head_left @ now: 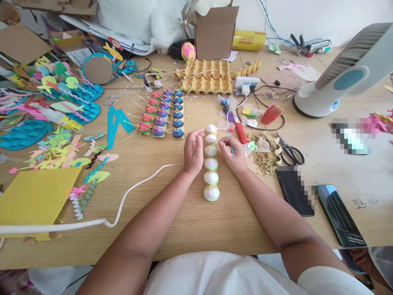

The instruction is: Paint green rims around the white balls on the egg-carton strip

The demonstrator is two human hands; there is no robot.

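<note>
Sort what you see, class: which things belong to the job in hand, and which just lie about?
Job in hand, judging by the hands:
- white-domed row
- green strand
- thin blue stick

Apparently lying about:
- fan
- scissors
- yellow sheet

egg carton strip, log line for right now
strip: six white domes, nearest three green-rimmed | left hand: beside strip | right hand: pinching green strand at third-farthest dome, blue stick too

Wooden table (196, 231): white-domed strip (211, 178) mid-table, yellow sheet (39, 192) left, scissors (291, 153), fan (319, 96) right; dark slab (341, 215), probably phone.
</note>
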